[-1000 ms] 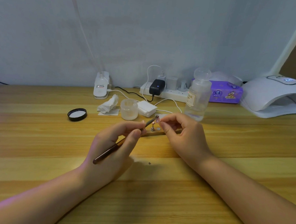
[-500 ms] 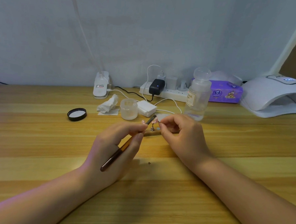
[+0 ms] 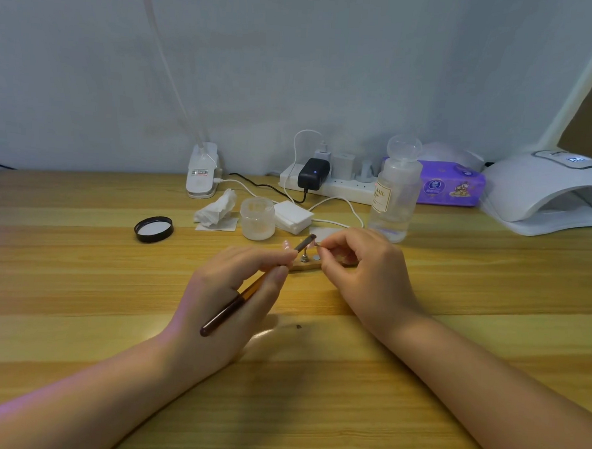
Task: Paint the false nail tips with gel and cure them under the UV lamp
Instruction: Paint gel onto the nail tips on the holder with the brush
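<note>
My left hand (image 3: 229, 289) grips the gel brush (image 3: 250, 289), right hand (image 3: 361, 265) pinches the nail tip's stand (image 3: 316, 245); thin, steady strokes best.

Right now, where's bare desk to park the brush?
Bare wood left of the black lid, and along the near edge between the forearms. Another strip lies right of the right hand, before the UV lamp. Crowded: the cluster from tissue to bottle.

Too small to tell: whatever the right hand (image 3: 360, 272) pinches at the brush (image 3: 255, 287) tip. Half covered by both hands: the wooden nail-tip stand (image 3: 304, 265). Cut off at the right edge: the UV lamp (image 3: 546, 193).
</note>
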